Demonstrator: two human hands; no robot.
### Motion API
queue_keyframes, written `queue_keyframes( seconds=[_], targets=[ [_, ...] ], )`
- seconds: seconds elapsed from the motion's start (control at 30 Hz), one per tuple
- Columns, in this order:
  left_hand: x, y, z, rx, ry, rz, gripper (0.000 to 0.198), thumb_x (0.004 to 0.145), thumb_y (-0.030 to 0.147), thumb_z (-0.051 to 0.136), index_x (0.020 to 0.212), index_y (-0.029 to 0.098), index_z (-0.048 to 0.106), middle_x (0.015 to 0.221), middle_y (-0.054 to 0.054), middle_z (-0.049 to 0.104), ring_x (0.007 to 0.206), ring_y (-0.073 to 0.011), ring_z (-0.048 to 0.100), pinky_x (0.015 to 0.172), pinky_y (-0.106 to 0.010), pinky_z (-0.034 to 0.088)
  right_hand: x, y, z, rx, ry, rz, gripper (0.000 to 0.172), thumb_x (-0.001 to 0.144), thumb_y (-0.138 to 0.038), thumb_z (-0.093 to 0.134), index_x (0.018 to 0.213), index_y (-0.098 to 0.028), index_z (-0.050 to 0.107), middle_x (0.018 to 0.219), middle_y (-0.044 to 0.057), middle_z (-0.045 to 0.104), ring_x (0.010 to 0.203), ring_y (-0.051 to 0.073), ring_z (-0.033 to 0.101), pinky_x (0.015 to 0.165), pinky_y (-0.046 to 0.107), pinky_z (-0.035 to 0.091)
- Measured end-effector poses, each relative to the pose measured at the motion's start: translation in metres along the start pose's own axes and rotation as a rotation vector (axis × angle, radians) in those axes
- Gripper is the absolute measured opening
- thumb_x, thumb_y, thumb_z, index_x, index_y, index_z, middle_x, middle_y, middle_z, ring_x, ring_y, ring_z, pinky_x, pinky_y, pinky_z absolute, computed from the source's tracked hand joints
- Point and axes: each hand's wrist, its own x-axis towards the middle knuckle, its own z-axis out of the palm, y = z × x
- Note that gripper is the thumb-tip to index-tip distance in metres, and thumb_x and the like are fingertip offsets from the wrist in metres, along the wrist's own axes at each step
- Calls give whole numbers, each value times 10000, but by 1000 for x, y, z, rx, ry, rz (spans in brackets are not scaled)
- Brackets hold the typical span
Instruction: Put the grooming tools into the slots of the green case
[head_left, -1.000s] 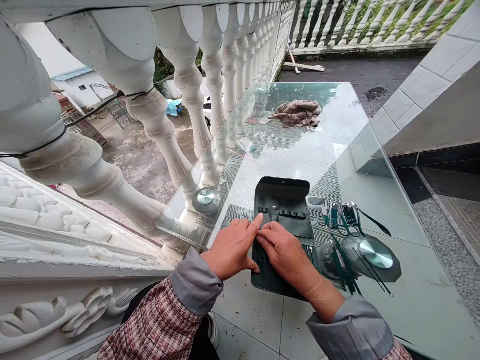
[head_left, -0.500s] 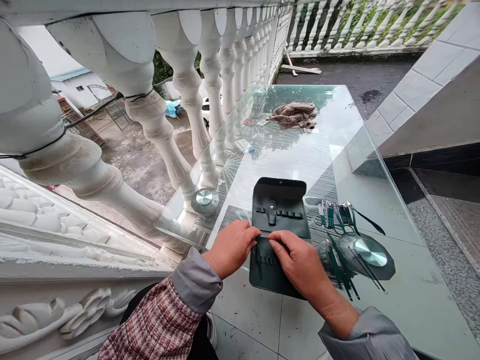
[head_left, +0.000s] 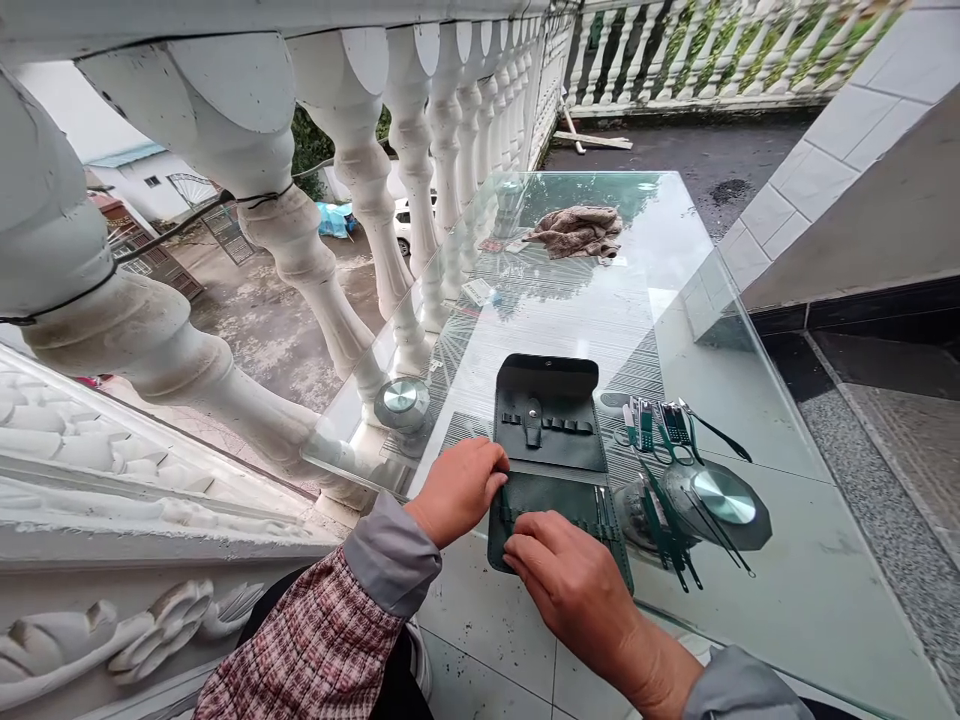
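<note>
A black manicure case (head_left: 551,440) lies unfolded on the glass table (head_left: 694,330). Elastic loops cross both halves, and a few slim metal tools (head_left: 602,510) stand in loops on the lower half's right side. At its left edge, beside a dark slim tool (head_left: 505,505), my left hand (head_left: 459,492) is closed with thumb and fingers at the case. My right hand (head_left: 574,580) bends over the lower half, fingers curled together near the loops; anything within them is hidden. To the right lie nail clippers (head_left: 643,425), small scissors (head_left: 679,450) and several slender tools (head_left: 664,530).
A crumpled brown cloth (head_left: 577,232) lies farther back on the glass. White balusters (head_left: 315,260) line the left side. A tiled sloping wall (head_left: 840,170) rises at the right. Round metal discs (head_left: 401,396) show at the table's supports.
My right hand has moved down from the case's fold to the lower loops, uncovering slim tools at the right. My left hand has shifted slightly left, apart from the right. The view has shifted slightly.
</note>
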Motion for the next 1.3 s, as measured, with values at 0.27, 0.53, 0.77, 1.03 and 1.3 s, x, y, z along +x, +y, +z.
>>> queue_keyframes(
  seconds=[0.27, 0.53, 0.77, 1.03, 1.3],
  targets=[
    [3, -1, 2, -29, 37, -43, 60, 792, 214, 613, 769, 185, 566, 776, 11, 596, 763, -146, 550, 668, -238, 399, -2, -1, 1, 15, 48, -69, 179, 867, -139, 455, 819, -159, 626, 802, 79, 606, 733, 150, 518, 644, 275, 422],
    [1, -1, 2, -10, 33, -45, 31, 815, 185, 584, 787, 190, 574, 793, 8, 591, 781, -146, 548, 679, -239, 395, -7, 2, 3, 37, 52, -30, 184, 859, -142, 469, 974, -165, 611, 853, 86, 619, 752, 156, 545, 658, 288, 458],
    [1, 1, 4, 29, -10, 9, 52, 829, 215, 600, 796, 190, 570, 826, 1, 571, 828, -159, 530, 725, -252, 400, -7, 4, 6, 86, 59, 52, 125, 854, -126, 477, 868, -177, 590, 819, 66, 597, 750, 154, 550, 658, 276, 458],
    [-3, 5, 5, 126, 17, -31, 39, 856, 211, 535, 862, 178, 554, 870, -32, 571, 870, -195, 525, 750, -293, 408, -6, 5, 5, 86, 58, 64, 128, 867, -151, 468, 801, -181, 574, 784, 54, 579, 729, 144, 539, 644, 261, 435],
    [-4, 8, 6, 109, -1, -20, 73, 860, 250, 554, 817, 191, 551, 830, -12, 595, 833, -180, 543, 721, -273, 401, -6, 6, 5, 113, 20, 88, 113, 862, -176, 488, 775, -188, 560, 760, 42, 565, 710, 143, 526, 630, 259, 421]
  ],
)
